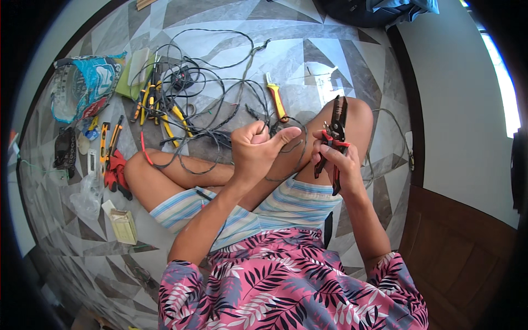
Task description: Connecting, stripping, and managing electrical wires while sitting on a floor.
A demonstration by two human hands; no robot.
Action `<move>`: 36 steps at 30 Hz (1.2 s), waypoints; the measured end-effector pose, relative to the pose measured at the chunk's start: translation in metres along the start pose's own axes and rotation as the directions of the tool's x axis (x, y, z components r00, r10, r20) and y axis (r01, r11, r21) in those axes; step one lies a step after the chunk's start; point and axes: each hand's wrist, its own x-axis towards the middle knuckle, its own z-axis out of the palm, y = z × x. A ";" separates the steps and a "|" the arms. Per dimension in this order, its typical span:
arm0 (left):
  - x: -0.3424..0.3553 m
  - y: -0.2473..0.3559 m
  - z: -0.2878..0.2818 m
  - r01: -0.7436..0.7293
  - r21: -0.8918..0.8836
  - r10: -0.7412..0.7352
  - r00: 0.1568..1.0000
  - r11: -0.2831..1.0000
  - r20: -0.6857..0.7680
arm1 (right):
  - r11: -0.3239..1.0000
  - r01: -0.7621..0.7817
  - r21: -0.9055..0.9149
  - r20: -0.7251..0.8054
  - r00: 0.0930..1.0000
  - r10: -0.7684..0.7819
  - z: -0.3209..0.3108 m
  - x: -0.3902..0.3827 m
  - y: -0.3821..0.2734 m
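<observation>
My left hand (257,147) is closed in front of my crossed legs, its thumb sticking out to the right. Its fingers curl around a black cable (268,113), and the part inside the fist is hidden. Above my right thigh, my right hand (342,162) grips a wire stripper (340,118) with black jaws and red-and-black handles. The tool points away from me, its handles somewhat spread. Between the two hands, a short bent cable piece shows just below my left thumb.
Tangled black cables and yellow-and-black hand tools (146,102) lie ahead on the left. A yellow-and-red knife (276,99) rests on the tiles. Farther left are a blue plastic bag (91,85), red gloves (116,171) and a small box (122,224). A wooden door (456,258) stands at right.
</observation>
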 end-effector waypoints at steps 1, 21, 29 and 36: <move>0.000 0.003 0.000 0.000 -0.013 0.000 1.000 1.000 -0.013 | 0.994 0.046 -0.101 0.022 0.999 -0.044 0.005 0.000 -0.001; -0.026 0.053 -0.007 -0.686 0.239 0.711 0.703 0.688 -0.028 | 0.924 0.278 -0.263 0.072 0.961 -0.269 0.050 0.020 -0.031; -0.022 0.038 0.007 -0.163 -0.040 0.164 0.986 0.986 0.029 | 0.939 0.294 -0.179 0.090 0.955 -0.281 0.052 0.015 -0.048; -0.019 0.053 -0.011 -0.016 -0.280 0.027 0.999 0.960 0.035 | 0.987 -0.073 -0.141 0.411 0.903 0.125 0.020 -0.006 -0.055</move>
